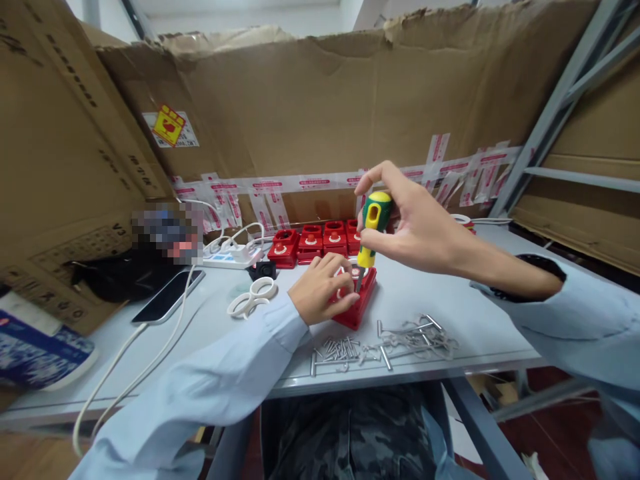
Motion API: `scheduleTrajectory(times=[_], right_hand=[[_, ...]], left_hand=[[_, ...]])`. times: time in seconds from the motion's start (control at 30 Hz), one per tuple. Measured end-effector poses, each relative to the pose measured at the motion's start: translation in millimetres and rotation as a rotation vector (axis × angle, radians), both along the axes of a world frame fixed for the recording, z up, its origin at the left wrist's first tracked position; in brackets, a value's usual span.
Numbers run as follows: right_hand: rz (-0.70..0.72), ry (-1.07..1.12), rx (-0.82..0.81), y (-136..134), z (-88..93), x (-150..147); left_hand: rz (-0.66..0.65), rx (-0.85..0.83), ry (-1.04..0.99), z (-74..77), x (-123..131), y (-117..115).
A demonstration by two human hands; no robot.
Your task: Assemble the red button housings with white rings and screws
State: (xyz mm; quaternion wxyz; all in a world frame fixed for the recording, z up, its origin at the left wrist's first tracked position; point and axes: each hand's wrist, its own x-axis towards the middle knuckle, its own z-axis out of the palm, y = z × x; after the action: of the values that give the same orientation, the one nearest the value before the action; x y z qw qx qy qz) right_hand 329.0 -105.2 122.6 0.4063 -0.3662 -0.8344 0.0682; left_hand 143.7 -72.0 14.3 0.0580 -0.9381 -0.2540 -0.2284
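Your right hand (420, 227) closes its fingers around the screwdriver (373, 223) handle and holds it upright, tip down in the red box (361, 303). Your left hand (323, 287) curls its fingers over that box, gripping it on the tabletop (480, 313) just behind the screws (340, 350).

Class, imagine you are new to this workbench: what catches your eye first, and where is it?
In the middle of the table, the right hand holds a green-and-yellow screwdriver, tip down on a red box that the left hand holds. More red boxes line up behind, and loose screws lie near the front edge.
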Motion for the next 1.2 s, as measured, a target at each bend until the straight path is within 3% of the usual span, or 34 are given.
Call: scheduleTrajectory(times=[0.2, 0.37, 0.5, 0.67, 0.9, 1.2], right_hand=[[-0.037, 0.024, -0.002, 0.8, 0.1, 5.4], [-0.023, 0.024, 0.026, 2.1, -2.5, 2.4], [-0.013, 0.024, 0.007, 0.6, -4.1, -3.1], [0.029, 0.041, -0.005, 8.5, -14.3, -16.0], [0.082, 0.022, -0.066, 32.1, -40.9, -34.1], [0.069, 0.03, -0.042, 29.9, -38.5, -30.3]], left_hand=[[-0.033, -0.225, 0.179, -3.3, -21.5, -24.2], [-0.008, -0.364, 0.267, -12.4, -27.3, -28.4], [-0.064, -0.396, 0.129, -5.1, -33.1, -21.7], [0.006, -0.325, -0.141, -6.3, -52.7, 1.4], [-0.044, -0.446, -0.095, -40.7, -51.9, 26.2], [-0.076, -0.417, -0.085, -40.1, -38.0, 26.1]])
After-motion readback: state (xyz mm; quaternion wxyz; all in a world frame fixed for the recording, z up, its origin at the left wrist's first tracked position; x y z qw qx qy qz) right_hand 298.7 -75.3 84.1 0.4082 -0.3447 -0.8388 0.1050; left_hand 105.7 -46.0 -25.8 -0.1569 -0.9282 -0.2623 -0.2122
